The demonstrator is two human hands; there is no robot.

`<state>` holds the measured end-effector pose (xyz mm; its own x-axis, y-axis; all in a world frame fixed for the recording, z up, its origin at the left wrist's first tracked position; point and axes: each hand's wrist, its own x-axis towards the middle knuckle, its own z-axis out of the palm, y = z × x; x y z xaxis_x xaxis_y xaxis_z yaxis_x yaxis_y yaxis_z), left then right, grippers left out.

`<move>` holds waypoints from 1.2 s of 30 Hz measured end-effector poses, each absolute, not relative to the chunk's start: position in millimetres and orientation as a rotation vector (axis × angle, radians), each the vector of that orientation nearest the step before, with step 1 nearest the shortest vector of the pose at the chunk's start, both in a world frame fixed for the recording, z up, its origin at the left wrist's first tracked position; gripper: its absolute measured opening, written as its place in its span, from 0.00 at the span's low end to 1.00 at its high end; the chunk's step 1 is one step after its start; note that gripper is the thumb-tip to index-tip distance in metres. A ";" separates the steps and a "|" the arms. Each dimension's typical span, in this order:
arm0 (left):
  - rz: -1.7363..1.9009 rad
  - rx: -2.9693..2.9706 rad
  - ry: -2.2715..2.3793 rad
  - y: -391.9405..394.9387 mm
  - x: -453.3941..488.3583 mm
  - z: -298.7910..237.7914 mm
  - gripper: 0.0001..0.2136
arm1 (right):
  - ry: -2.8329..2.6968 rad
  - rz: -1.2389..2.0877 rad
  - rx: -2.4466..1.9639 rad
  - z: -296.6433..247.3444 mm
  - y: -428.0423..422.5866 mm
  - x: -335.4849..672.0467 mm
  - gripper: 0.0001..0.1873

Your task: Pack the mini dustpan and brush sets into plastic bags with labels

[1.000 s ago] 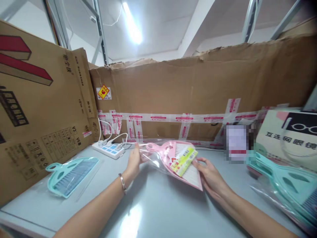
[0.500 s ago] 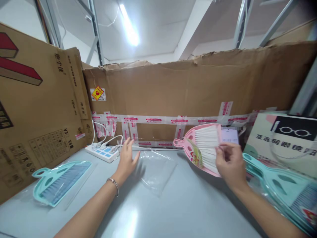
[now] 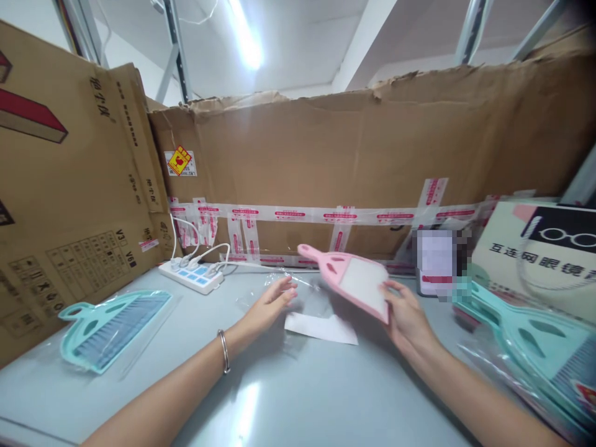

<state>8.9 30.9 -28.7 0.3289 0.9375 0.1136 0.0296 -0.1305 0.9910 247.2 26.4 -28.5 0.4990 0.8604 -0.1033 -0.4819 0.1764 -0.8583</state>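
My right hand [image 3: 405,315] grips the wide end of a pink dustpan-and-brush set [image 3: 347,279], held tilted above the grey table [image 3: 298,397] with its handle pointing up and left. My left hand [image 3: 270,305] is open with fingers stretched, resting at a clear plastic bag [image 3: 274,292] that lies flat on the table. A white paper slip [image 3: 321,328] lies on the table between my hands, just below the pink set.
A teal dustpan set in plastic [image 3: 109,326] lies at the left. More teal sets [image 3: 531,344] are piled at the right beside a printed box [image 3: 540,254]. A white power strip [image 3: 190,276] sits at the back. Cardboard walls [image 3: 326,155] enclose the back and left.
The pink set came out of the clear bag, swung right, then came back toward the middle with its back side facing me. The bag now lies on the table. A white paper slip appeared.
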 end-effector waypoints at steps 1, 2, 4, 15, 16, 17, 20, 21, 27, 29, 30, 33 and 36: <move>1.016 1.391 0.845 30.5 9.3 -26.9 0.24 | -0.509 1.072 -0.975 -29.7 21.8 238.1 0.18; 1.020 1.324 0.758 30.3 8.9 -24.8 0.25 | -0.564 1.153 -0.952 -30.3 16.9 230.2 0.20; 1.061 1.245 0.615 29.8 5.8 -19.8 0.25 | -0.687 1.324 -0.917 -29.7 7.7 219.1 0.22; 1.127 1.620 0.524 -4.4 8.5 15.2 0.13 | -1.796 0.261 -1.072 12.6 -23.1 216.4 0.15; 1.137 1.651 0.528 -8.4 10.3 17.4 0.13 | -1.949 0.252 -1.060 19.5 -26.7 214.2 0.14; 1.154 1.676 0.532 -11.7 11.5 19.3 0.13 | -2.069 0.264 -1.063 25.6 -29.7 211.5 0.14; 1.193 1.745 0.529 -16.4 10.6 24.0 0.12 | -2.188 0.305 -1.092 38.3 -34.0 201.9 0.15; 1.195 1.765 0.524 -16.3 8.8 25.2 0.11 | -2.183 0.314 -1.079 41.6 -33.9 199.0 0.15; 1.528 1.680 0.588 0.5 -17.7 29.7 0.12 | -1.891 0.253 -1.036 43.3 -16.8 207.7 0.12; 1.673 1.539 0.631 10.1 -29.1 29.9 0.12 | -2.004 0.324 -1.253 25.8 -5.3 218.5 0.17; 1.716 1.478 0.645 14.6 -33.6 29.6 0.12 | -2.111 0.403 -1.389 14.3 0.3 223.1 0.20; 1.753 1.401 0.672 23.9 -40.4 27.1 0.13 | -2.292 0.630 -1.656 -18.0 12.8 230.0 0.27; 1.735 1.408 0.699 25.7 -39.7 24.1 0.13 | -2.298 0.815 -1.676 -30.3 18.0 233.9 0.21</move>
<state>-39.7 25.7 24.1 -0.0826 0.8365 0.5416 -0.2275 -0.5450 0.8070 233.9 18.0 -30.3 -0.3470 0.9227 -0.1683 0.8224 0.2131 -0.5275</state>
